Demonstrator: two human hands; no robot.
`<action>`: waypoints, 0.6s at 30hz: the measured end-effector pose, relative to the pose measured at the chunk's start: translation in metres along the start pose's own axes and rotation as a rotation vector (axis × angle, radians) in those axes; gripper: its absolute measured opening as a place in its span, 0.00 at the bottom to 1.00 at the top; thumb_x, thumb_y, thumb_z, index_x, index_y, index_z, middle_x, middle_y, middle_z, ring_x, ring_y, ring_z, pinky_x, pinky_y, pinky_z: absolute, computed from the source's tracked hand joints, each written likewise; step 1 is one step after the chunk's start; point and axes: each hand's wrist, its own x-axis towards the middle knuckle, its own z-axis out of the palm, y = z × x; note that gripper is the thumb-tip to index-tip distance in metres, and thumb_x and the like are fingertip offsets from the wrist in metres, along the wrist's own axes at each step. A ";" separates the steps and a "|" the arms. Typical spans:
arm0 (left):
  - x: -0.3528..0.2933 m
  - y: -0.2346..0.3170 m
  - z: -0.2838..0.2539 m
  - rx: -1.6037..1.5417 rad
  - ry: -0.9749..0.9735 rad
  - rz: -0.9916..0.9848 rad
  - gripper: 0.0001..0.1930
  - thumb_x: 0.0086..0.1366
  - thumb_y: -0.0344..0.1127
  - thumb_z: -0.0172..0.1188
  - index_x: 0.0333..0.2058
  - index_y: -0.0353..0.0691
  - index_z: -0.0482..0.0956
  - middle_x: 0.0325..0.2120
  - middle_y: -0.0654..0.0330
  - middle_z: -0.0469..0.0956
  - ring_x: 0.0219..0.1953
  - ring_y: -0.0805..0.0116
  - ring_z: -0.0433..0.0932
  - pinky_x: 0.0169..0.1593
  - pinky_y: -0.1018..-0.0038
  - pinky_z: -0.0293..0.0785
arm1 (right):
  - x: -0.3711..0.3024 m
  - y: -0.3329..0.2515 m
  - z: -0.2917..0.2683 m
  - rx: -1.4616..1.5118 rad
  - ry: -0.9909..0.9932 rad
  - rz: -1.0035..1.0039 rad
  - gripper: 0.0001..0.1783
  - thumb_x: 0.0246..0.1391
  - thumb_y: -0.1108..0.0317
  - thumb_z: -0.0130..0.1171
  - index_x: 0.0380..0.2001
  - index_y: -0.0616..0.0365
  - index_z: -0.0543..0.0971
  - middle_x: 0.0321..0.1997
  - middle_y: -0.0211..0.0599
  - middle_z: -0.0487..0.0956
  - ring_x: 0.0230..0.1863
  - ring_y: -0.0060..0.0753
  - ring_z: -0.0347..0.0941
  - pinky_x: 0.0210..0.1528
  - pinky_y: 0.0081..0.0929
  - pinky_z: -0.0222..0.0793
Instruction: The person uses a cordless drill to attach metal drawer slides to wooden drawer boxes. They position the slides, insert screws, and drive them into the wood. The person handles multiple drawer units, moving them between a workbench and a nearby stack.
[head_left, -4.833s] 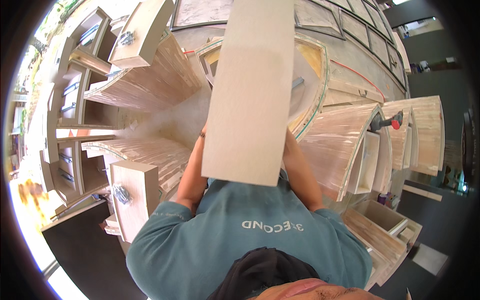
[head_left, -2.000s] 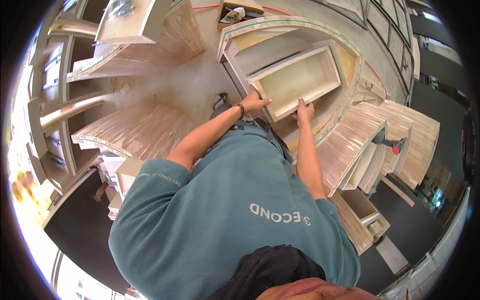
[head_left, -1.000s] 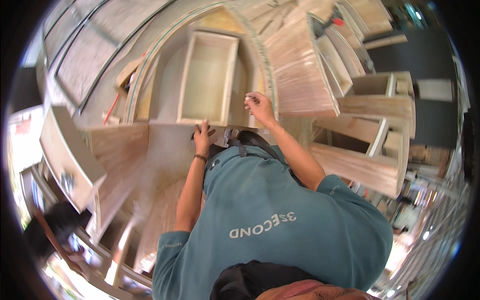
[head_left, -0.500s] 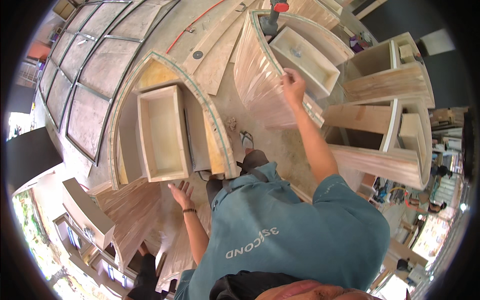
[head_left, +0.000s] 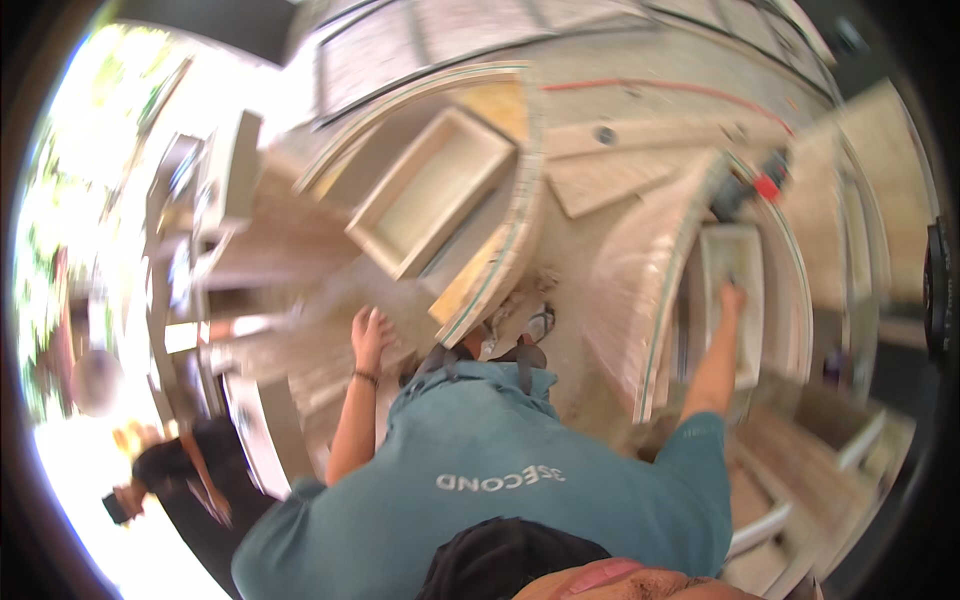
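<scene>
My right hand (head_left: 733, 297) reaches down into a pale wooden drawer box (head_left: 752, 350) that sits within the curved cabinet (head_left: 635, 285) on the right. Its fingertips are blurred, and a small dark spot shows by them; what it is cannot be made out. A dark cordless drill (head_left: 735, 197) with a red end rests at the far end of that cabinet. My left hand (head_left: 370, 338) hangs in the air with nothing in it, fingers loosely apart. Beyond it lies the second curved cabinet (head_left: 522, 215), with its own pale drawer box (head_left: 440, 185).
Wooden boards (head_left: 610, 180) and a red cord (head_left: 680, 90) lie on the floor beyond the cabinets. A metal frame (head_left: 420, 60) is at the back. More cabinet parts (head_left: 800, 460) stand at the lower right. Another person in dark clothes (head_left: 195, 470) is at the lower left.
My view has turned leftward, so the cabinets appear shifted right. My right hand has left the right cabinet's edge and gone into its drawer box. My left hand stays raised.
</scene>
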 end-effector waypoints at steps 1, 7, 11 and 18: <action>-0.018 0.009 -0.009 0.012 0.096 0.059 0.29 0.75 0.46 0.58 0.69 0.43 0.63 0.50 0.53 0.81 0.45 0.64 0.83 0.40 0.68 0.82 | -0.024 -0.015 0.009 0.129 0.009 -0.037 0.37 0.63 0.36 0.58 0.31 0.67 0.88 0.33 0.50 0.88 0.35 0.52 0.84 0.37 0.51 0.74; -0.082 0.067 0.053 0.185 0.172 0.485 0.21 0.73 0.35 0.61 0.61 0.39 0.74 0.42 0.56 0.84 0.41 0.70 0.84 0.40 0.73 0.81 | -0.148 -0.090 -0.138 0.308 0.317 -0.452 0.18 0.65 0.62 0.59 0.40 0.71 0.86 0.37 0.58 0.86 0.40 0.60 0.84 0.42 0.47 0.78; -0.145 0.127 0.122 0.276 -0.149 0.745 0.27 0.66 0.35 0.68 0.63 0.41 0.74 0.48 0.53 0.82 0.48 0.67 0.82 0.51 0.68 0.80 | -0.256 -0.159 -0.216 0.539 0.107 -0.689 0.14 0.63 0.66 0.62 0.39 0.70 0.85 0.35 0.51 0.86 0.37 0.46 0.84 0.43 0.37 0.79; -0.181 0.168 0.219 0.483 -0.407 1.281 0.39 0.58 0.32 0.70 0.69 0.41 0.66 0.53 0.53 0.81 0.58 0.51 0.77 0.66 0.57 0.69 | -0.400 -0.249 -0.253 0.793 -0.563 -1.326 0.06 0.60 0.75 0.63 0.36 0.68 0.85 0.38 0.43 0.86 0.41 0.32 0.82 0.46 0.28 0.76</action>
